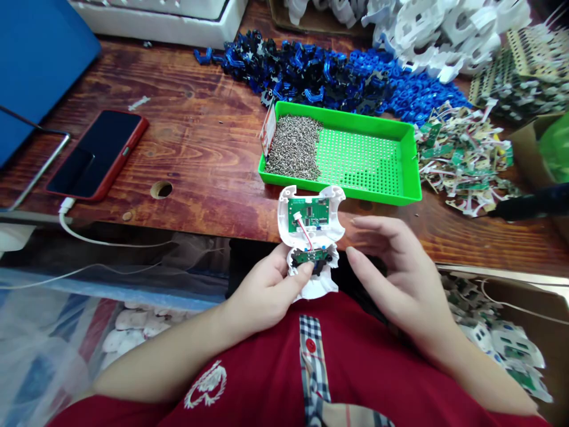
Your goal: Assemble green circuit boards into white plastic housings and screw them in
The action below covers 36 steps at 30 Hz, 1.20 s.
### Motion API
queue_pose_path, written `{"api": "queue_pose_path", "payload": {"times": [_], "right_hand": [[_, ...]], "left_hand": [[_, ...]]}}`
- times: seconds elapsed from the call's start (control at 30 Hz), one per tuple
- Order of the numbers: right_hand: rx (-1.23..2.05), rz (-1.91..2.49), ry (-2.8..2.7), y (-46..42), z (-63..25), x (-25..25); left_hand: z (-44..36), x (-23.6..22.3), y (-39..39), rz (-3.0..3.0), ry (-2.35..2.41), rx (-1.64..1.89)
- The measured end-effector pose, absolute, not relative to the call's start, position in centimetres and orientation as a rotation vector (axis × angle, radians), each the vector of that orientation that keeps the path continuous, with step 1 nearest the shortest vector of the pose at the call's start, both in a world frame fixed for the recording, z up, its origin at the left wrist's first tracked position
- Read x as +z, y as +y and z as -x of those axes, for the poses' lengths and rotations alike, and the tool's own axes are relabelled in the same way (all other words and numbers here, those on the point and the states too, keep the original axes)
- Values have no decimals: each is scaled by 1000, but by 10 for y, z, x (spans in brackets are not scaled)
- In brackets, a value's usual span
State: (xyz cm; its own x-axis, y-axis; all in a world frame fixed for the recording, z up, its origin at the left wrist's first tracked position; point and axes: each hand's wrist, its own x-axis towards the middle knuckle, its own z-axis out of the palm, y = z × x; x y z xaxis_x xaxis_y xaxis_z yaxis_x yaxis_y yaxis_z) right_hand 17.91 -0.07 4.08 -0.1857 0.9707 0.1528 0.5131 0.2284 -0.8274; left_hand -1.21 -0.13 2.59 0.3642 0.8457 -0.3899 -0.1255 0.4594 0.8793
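Observation:
My left hand [267, 290] grips the lower end of a white plastic housing [311, 228], thumb pressed on a small dark board at its bottom. The shell lies open toward me, showing a green circuit board [309, 213] and a red-and-white wire [304, 231] running down to the lower part. My right hand [395, 273] hovers just right of the housing, fingers stretched and slightly curled, holding nothing. Both hands are held over my lap, in front of the wooden table's near edge [213, 219].
A green tray [400, 193] with a heap of small screws [296, 145] sits just beyond the housing. Behind it lie piles of blue parts [329, 71], white parts [444, 29] and wired circuit boards [462, 157]. A red phone [98, 154] charges at left. A box of assembled pieces [498, 338] stands at right.

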Motion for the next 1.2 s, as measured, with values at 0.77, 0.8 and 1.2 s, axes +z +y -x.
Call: {"api": "queue_pose_path", "payload": {"times": [0.77, 0.8, 1.2], "right_hand": [[1168, 1170, -1606, -7, -153, 26], [1158, 1170, -1599, -8, -153, 25], [1377, 1210, -1363, -11, -150, 21]], "left_hand": [[9, 25, -6, -1057, 1076, 864], [9, 24, -7, -1075, 1081, 867], [5, 15, -2, -1119, 1015, 908]]}}
